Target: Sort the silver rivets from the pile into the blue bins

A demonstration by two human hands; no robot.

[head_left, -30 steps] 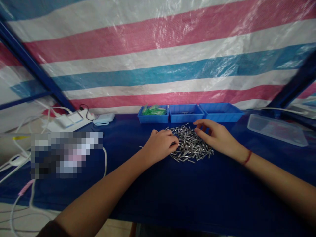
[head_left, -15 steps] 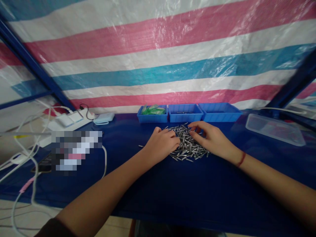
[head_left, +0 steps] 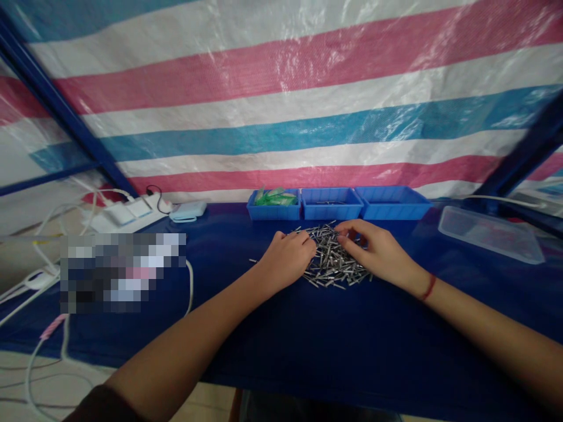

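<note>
A loose heap of small silvery blind rivets (head_left: 332, 258) lies on the blue table (head_left: 308, 334). My left hand (head_left: 290, 252) rests against the left side of the heap with its fingers curled in. Whether rivets are inside those fingers is hidden. At the heap's right side is my right hand (head_left: 373, 246), its thumb and forefinger apart at the edge of the rivets. I see nothing held between them. One stray rivet (head_left: 253, 260) lies left of my left hand.
Behind the heap stand three blue bins: the left bin (head_left: 275, 213) with green plastic packets, the middle bin (head_left: 332, 211) with a few rivets, and the right bin (head_left: 391, 210). A clear plastic lid (head_left: 490, 234) lies right. Cables and a power strip (head_left: 127, 214) crowd the left.
The fingers of my left hand have drawn back slightly to the left and curled more. My right hand stays nearly where it was. The whole view has shifted a little.
</note>
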